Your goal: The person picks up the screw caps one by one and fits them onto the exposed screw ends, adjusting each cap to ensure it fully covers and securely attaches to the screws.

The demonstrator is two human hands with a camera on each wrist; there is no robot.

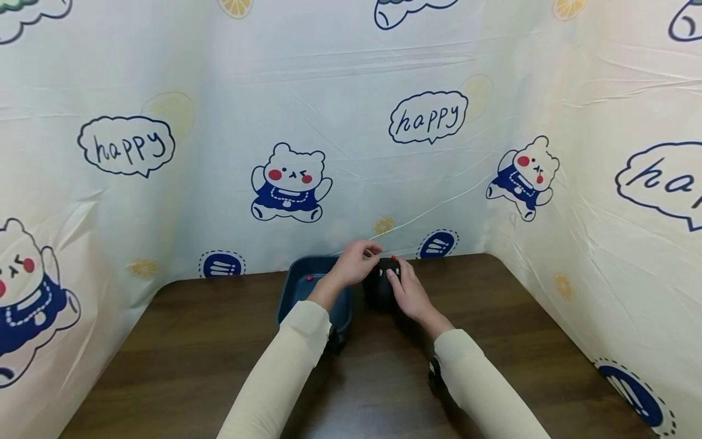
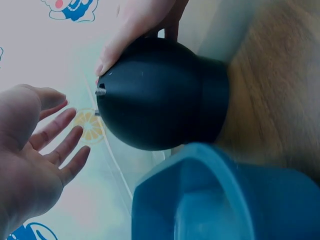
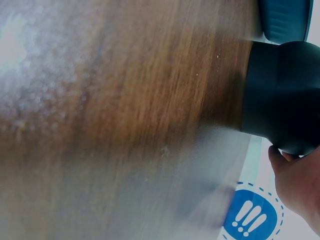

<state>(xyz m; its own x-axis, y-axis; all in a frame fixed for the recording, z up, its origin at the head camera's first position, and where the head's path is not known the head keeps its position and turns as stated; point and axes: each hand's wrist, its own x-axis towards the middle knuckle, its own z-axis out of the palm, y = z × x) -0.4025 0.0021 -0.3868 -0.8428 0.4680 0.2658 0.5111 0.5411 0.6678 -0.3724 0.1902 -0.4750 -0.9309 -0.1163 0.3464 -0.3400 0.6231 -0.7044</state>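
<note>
A black, round-bodied object with a narrower base (image 1: 377, 291) stands on the table, short metal threaded studs (image 2: 101, 91) sticking out of its top. My right hand (image 1: 410, 292) holds its right side, the thumb lying against the rounded body. A small red piece (image 1: 393, 258) shows at the top by the right fingers. My left hand (image 1: 353, 265) is raised just left of the black object's top. Its fingers are loosely bent and apart from the studs in the left wrist view; I make out nothing held there.
Left of the black object is a blue plastic tray (image 1: 281, 299), partly under my left forearm, with a small red piece (image 1: 309, 278) inside. The brown wooden table (image 1: 219, 366) ends at a printed curtain (image 1: 351, 122) behind and at the sides.
</note>
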